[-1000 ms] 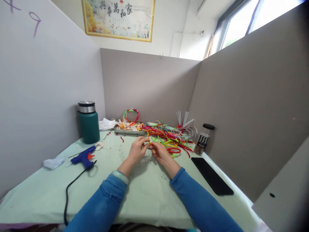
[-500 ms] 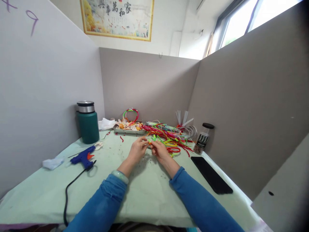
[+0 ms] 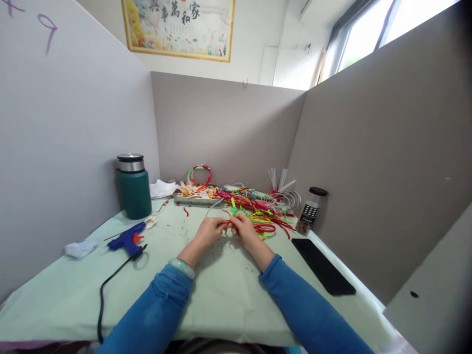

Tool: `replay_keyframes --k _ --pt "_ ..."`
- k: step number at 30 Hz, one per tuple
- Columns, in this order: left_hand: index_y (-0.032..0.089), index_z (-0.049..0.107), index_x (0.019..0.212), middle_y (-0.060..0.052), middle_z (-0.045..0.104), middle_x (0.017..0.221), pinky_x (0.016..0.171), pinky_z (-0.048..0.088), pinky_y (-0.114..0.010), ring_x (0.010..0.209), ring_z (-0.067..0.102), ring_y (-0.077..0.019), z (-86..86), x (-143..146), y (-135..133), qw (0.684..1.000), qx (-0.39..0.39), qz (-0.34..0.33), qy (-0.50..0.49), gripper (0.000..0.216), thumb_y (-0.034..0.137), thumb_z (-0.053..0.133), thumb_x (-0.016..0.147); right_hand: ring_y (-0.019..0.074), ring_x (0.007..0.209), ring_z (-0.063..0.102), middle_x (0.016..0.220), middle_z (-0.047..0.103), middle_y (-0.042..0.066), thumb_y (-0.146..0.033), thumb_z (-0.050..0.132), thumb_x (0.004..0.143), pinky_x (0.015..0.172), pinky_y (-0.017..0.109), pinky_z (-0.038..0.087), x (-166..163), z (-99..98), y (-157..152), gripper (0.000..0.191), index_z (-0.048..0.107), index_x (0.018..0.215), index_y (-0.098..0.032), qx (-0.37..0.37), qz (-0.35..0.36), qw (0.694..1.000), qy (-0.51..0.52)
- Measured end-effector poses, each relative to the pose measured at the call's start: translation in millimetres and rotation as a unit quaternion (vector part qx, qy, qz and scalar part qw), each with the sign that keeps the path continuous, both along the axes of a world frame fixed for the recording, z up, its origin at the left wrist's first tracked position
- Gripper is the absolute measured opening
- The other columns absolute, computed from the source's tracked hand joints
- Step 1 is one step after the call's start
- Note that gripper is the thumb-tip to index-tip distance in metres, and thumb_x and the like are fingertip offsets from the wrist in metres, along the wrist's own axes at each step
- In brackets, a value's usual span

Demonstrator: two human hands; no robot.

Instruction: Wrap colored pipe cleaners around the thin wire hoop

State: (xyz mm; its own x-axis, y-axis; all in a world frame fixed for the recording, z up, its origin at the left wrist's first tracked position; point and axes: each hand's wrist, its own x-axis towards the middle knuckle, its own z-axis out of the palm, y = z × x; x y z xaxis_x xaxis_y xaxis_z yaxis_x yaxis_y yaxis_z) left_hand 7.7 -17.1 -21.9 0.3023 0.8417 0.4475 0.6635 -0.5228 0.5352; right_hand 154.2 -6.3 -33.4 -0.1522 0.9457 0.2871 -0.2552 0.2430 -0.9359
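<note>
Left hand (image 3: 211, 231): fingertips drawn into a narrow pinch at one end of an orange chenille stem (image 3: 226, 213). Right hand (image 3: 242, 227): thumb and forefinger closed on the same stem, from the opposite side. So slight and flexible a piece is presumably steadied better by two facing pinches.

Green chenille stem (image 3: 233, 205): raised upright just above the right fingertips; whether it is gripped cannot be told. Pale thin strand (image 3: 214, 205): curved up beyond the left hand; its lower end is hidden.

Position of the held stem: between the hands, over the green tablecloth (image 3: 221, 305), directly before the heap of chenille stems (image 3: 243, 197), by which supplies are likely kept within short reach.

Metal tray (image 3: 197, 201): filled with petal-like pieces, probably contained there against scattering. Blue glue gun (image 3: 127, 241): laid on its side at the left, apart from the hands, perhaps so that nozzle and black cord (image 3: 101, 300) are kept out of the way. Teal flask (image 3: 134, 194): stood upright by the left partition.
</note>
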Motion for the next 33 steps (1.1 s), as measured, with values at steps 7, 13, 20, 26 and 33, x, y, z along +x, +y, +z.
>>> replay_keyframes --k 7,13,20,26,33 --pt "0.016 0.070 0.075 -0.002 0.065 0.062 0.055 0.036 -0.020 0.055 0.054 -0.0105 -0.3 -1.7 2.5 0.998 -0.010 0.048 -0.038 0.026 0.024 0.045 0.078 0.0042 0.037 0.043 0.061 0.060 -0.002 -0.042 0.063 0.071 0.033 0.016 0.028 1.7 -0.1 -0.5 0.027 0.054 0.071 -0.016 -0.002 -0.001 1.000 -0.020" --pt "0.015 0.069 0.084 -0.004 0.068 0.069 0.055 0.042 -0.020 0.055 0.058 -0.0112 2.5 -6.5 9.2 0.974 -0.029 0.107 -0.199 0.028 0.033 0.050 0.076 0.0039 0.033 0.041 0.057 0.059 0.000 -0.049 0.054 0.077 0.030 0.016 0.025 0.3 -1.9 -4.2 0.035 0.058 0.071 -0.014 -0.020 0.016 0.995 -0.095" --pt "0.011 0.067 0.082 -0.005 0.067 0.069 0.052 0.043 -0.021 0.052 0.056 -0.0108 6.8 -5.0 9.3 0.938 -0.056 0.051 -0.338 0.037 0.044 0.057 0.068 0.0048 0.035 0.047 0.067 0.062 0.000 -0.047 0.056 0.076 0.031 0.015 0.029 -4.9 -3.7 -7.8 0.033 0.060 0.089 -0.017 0.000 0.050 0.989 -0.136" --pt "0.012 0.068 0.082 -0.006 0.069 0.074 0.052 0.043 -0.021 0.051 0.053 -0.0093 1.7 -6.9 12.4 0.947 -0.062 0.052 -0.312 0.032 0.039 0.055 0.070 0.0047 0.040 0.046 0.066 0.060 -0.002 -0.045 0.058 0.074 0.035 0.016 0.030 -1.7 0.1 -4.9 0.033 0.061 0.092 -0.018 0.007 0.009 0.999 -0.030" --pt "0.014 0.068 0.081 -0.005 0.070 0.073 0.052 0.041 -0.020 0.050 0.052 -0.0093 -1.2 -8.5 15.4 0.962 -0.075 0.072 -0.253 0.028 0.034 0.050 0.073 0.0060 0.042 0.047 0.066 0.062 0.000 -0.037 0.064 0.070 0.038 0.018 0.031 -0.9 1.0 -2.1 0.026 0.063 0.084 -0.016 0.026 -0.016 0.999 0.020"
